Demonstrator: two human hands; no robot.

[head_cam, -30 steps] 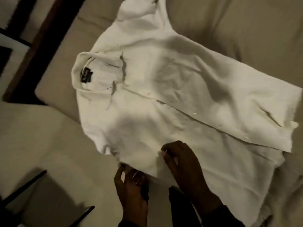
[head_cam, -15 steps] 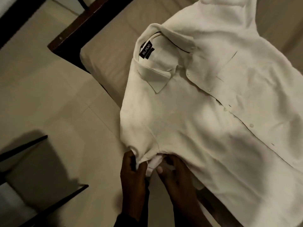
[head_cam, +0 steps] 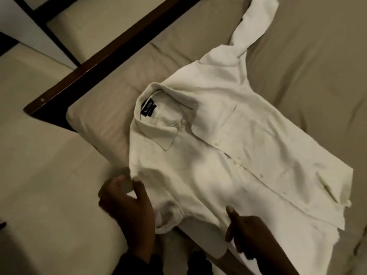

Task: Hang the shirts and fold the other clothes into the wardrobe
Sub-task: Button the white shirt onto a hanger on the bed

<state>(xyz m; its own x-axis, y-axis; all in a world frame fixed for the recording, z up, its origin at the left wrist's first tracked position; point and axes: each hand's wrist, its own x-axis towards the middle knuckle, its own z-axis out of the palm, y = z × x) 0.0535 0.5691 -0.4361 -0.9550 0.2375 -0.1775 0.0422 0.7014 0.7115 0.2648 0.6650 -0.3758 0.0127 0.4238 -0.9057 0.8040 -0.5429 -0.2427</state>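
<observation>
A white button-up shirt (head_cam: 228, 155) lies front-up on the bed (head_cam: 309, 62), buttons fastened. Its collar with a black label (head_cam: 148, 110) points toward the bed's corner. The far sleeve (head_cam: 252, 30) trails twisted toward the top of the view. My left hand (head_cam: 129, 207) pinches the near shoulder and sleeve edge, thumb on top of the cloth. My right hand (head_cam: 250, 233) grips the shirt's near side seam, thumb on top and fingers under the fabric. The near sleeve is bunched between my hands.
The bed has a beige sheet and a dark wooden frame (head_cam: 111, 56) running along its left side to a corner. Pale tiled floor (head_cam: 39, 175) lies left of the bed. Dark furniture legs (head_cam: 39, 16) stand at the top left.
My hands have moved apart: the left one up to the shoulder edge, the right one along the side seam. The view has swung, showing more of the bed and the far sleeve.
</observation>
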